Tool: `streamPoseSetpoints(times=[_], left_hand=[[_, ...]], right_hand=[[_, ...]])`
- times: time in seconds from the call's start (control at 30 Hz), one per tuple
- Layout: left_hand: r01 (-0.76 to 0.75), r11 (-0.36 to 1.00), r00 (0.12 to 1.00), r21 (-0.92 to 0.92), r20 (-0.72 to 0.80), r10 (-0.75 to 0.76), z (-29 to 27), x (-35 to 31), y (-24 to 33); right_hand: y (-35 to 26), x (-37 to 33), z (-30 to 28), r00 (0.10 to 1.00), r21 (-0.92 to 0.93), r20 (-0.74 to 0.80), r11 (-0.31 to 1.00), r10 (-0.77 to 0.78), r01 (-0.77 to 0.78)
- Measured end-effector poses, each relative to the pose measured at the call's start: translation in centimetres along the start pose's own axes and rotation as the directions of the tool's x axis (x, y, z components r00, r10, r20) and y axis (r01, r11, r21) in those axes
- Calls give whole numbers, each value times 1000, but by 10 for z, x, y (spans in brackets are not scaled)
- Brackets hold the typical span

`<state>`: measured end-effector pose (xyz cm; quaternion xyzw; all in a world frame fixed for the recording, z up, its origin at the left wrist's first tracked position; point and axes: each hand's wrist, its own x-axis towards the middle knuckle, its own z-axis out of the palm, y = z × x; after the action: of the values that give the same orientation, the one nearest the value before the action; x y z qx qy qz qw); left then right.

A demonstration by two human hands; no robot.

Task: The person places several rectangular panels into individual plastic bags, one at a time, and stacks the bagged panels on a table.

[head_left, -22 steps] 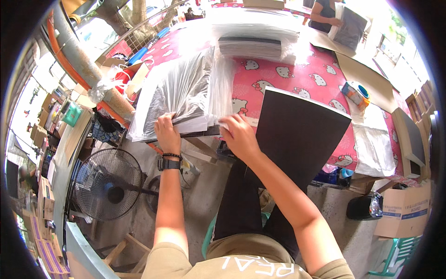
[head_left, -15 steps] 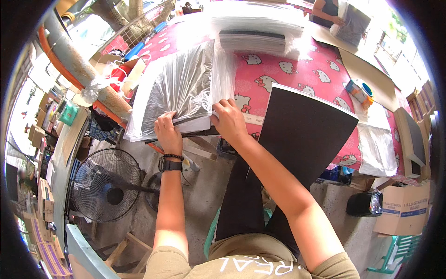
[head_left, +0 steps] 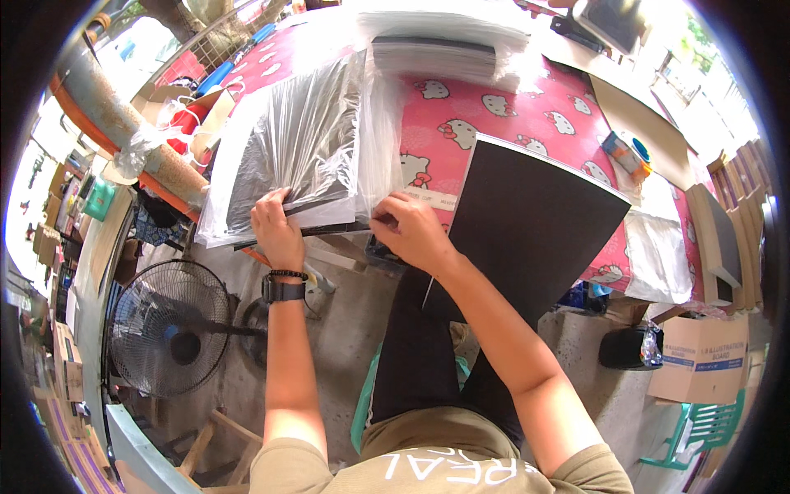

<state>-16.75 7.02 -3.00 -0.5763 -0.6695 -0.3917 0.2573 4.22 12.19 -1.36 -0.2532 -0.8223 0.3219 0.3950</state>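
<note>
A stack of clear plastic sleeves (head_left: 309,132), wrinkled and with black sheets inside, lies at the table's near edge. My left hand (head_left: 278,229) has its fingers curled over the stack's near edge, gripping a plastic sleeve; the thumb is hidden. Beside the stack's near right corner is my right hand (head_left: 409,230), its thumb and fingers drawn together in a pinch. What it pinches is too small to make out. A large black board (head_left: 539,222) with a white edge lies to the right of that hand, partly on the table, jutting over my lap.
The table has a pink cartoon-print cover (head_left: 444,103). Stacked plastic-wrapped sheets (head_left: 436,58) stand at the back. Toward the right are a tape dispenser (head_left: 629,156), clear plastic (head_left: 658,255) and a cardboard box (head_left: 699,358). A standing fan (head_left: 169,329) and a pipe (head_left: 136,123) are at left.
My right hand has come slightly down and its fingers have curled in more tightly at the corner. My left hand stays at the stack's near edge. The whole view has shifted a little.
</note>
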Motion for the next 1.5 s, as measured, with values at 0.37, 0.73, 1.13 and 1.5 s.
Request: streamPoseSetpoints(times=[0.37, 0.73, 1.13, 1.5], left_hand=[[7, 1000, 1000, 16, 3, -8, 0, 0, -1], [2, 1000, 1000, 22, -11, -2, -1, -1, -2], [231, 943, 963, -238, 197, -186, -22, 18, -10], [167, 522, 888, -837, 357, 289, -143, 64, 91]], right_hand=[[3, 20, 5, 965, -186, -177, 956, 196, -228], [12, 9, 22, 991, -270, -94, 955, 100, -122], [-14, -66, -13, 867, 131, 479, 966, 135, -223], [17, -220, -69, 612, 364, 572, 499, 547, -786]])
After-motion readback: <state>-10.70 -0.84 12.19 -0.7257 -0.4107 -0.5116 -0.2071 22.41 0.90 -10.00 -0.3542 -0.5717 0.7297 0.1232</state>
